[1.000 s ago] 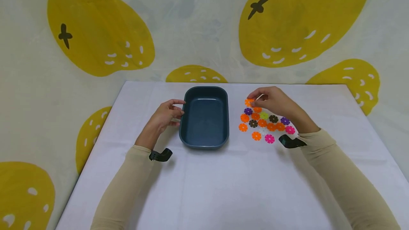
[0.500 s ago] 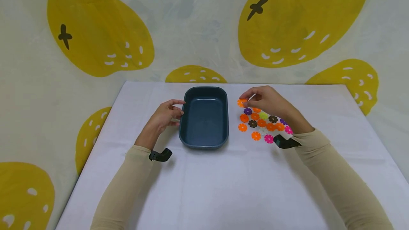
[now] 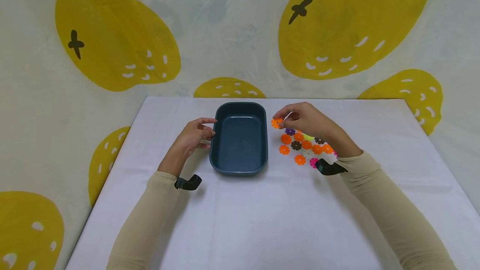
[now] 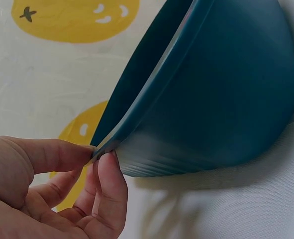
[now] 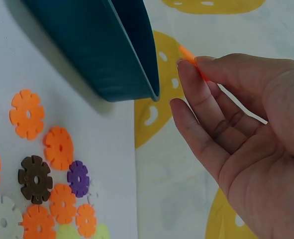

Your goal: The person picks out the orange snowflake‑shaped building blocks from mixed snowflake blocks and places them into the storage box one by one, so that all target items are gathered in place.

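My left hand [image 3: 194, 137] pinches the left rim of a dark teal plastic tub [image 3: 240, 145]; the left wrist view shows thumb and fingertips [image 4: 109, 169] closed on that rim. Nothing lies inside the tub. Between thumb and fingers my right hand [image 3: 305, 118] pinches an orange notched disc [image 3: 276, 123], raised just off the tub's right side. Seen from the right wrist, this disc is nearly edge-on. Below the right hand more slotted discs lie flat in a loose group: several orange discs [image 3: 300, 160], a purple disc [image 3: 290, 131], brown discs [image 3: 296, 145], a white disc [image 5: 2, 219] and others partly hidden.
A white cloth covers the table [image 3: 240, 220]. Behind it hangs a pale backdrop [image 3: 232, 32] with large yellow fruit shapes. A black wrist device [image 3: 189, 182] sits on the left wrist, another black device [image 3: 331, 167] on the right one, over part of a pink disc [image 3: 313, 163].
My right hand has carried the orange disc leftward, from above the group of discs to beside the tub's right rim. The left hand and the tub have stayed in place.
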### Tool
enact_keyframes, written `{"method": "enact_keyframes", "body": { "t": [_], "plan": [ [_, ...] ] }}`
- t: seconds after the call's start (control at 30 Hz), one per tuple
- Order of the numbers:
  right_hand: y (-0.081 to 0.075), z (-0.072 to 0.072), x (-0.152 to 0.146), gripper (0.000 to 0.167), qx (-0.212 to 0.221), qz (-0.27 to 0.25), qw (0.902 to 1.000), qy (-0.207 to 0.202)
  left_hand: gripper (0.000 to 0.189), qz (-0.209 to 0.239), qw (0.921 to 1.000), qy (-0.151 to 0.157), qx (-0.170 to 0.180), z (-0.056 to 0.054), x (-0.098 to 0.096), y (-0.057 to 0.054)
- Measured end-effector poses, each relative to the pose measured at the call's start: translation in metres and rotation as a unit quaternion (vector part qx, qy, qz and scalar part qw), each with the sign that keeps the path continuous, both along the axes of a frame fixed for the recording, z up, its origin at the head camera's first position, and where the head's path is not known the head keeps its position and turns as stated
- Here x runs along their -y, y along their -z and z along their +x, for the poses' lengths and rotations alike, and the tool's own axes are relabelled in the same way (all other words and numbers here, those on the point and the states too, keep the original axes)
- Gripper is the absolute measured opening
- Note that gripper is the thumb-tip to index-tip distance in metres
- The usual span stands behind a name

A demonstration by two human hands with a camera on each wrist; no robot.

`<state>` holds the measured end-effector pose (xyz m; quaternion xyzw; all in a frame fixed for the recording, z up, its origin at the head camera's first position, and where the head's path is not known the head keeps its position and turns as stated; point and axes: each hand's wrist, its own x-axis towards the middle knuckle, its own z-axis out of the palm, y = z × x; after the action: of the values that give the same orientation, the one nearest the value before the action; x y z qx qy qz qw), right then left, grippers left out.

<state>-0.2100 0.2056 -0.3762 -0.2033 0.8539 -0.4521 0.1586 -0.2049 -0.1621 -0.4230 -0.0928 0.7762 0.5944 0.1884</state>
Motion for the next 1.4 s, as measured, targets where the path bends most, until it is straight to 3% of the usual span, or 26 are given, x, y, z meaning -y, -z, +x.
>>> {"method": "enact_keyframes", "body": {
  "t": [0.4, 1.4],
  "plan": [
    [-0.007, 0.005, 0.013, 0.025, 0.031, 0.006, 0.9992, -0.025, 0.041, -0.003, 1.0, -0.001, 0.003, 0.001, -0.001, 0.0],
    [-0.024, -0.009, 0.049, 0.022, 0.0, 0.03, 0.985, -0.17, 0.041, -0.004, 1.0, -0.002, 0.007, 0.0, -0.001, -0.002]
  ]
}}
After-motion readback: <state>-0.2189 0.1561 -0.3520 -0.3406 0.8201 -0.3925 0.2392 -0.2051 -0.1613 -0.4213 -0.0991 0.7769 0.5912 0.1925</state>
